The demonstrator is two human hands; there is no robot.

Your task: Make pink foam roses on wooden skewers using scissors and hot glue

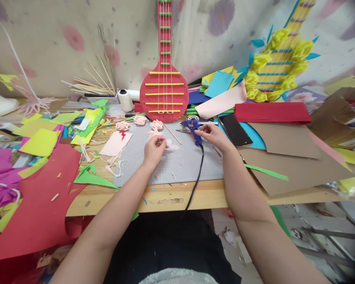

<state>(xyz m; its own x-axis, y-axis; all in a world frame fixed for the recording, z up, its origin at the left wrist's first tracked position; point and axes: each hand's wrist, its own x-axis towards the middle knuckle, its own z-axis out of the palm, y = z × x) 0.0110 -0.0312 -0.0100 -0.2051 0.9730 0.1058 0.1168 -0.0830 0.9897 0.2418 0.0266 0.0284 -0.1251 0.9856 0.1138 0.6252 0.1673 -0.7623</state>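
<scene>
My left hand pinches a thin, pale pink petal-shaped piece above the grey cutting mat. Closed at the handle of a purple-blue glue gun is my right hand; the gun's nozzle points left, and a white glue stick juts from its back. A black cord runs from the handle over the table's front edge. Several pale pink crepe-paper flowers lie along the mat's far edge. A thin wooden stick rests between my hands.
Behind the mat stands a red banjo-shaped model. A yellow-flowered one leans at right. A phone and brown cardboard lie right of the mat. Red paper and coloured scraps cover the left side.
</scene>
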